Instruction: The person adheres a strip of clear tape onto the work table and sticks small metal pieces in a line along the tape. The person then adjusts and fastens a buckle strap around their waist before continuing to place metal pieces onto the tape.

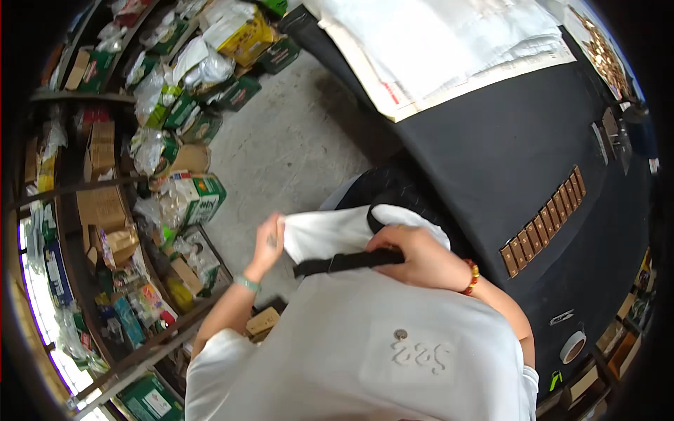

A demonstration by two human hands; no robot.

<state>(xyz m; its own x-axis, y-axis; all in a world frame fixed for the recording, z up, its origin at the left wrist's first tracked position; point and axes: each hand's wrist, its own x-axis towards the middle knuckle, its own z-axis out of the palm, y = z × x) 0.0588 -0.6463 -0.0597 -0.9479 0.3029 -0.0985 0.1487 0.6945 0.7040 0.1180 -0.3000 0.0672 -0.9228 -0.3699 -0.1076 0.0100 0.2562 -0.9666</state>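
In front of my white shirt, a piece of white cloth (324, 233) is stretched between my two hands. My left hand (268, 244) has its fingers closed on the left end of the cloth. A black band (337, 263) runs along the near side of the cloth, and my right hand (418, 258) grips its right end. More white cloth, with a curved black edge, bulges up beyond the right hand. The right fingertips are partly hidden by the hand and the band.
A black-covered table (484, 168) stands at right. On it are white sheets (442, 42), a row of brown pieces (544, 221), a tape roll (573, 346) and a pile of gold-coloured pieces (600, 52). Shelves with boxes and bags (98, 210) line the left, beyond grey floor (270, 140).
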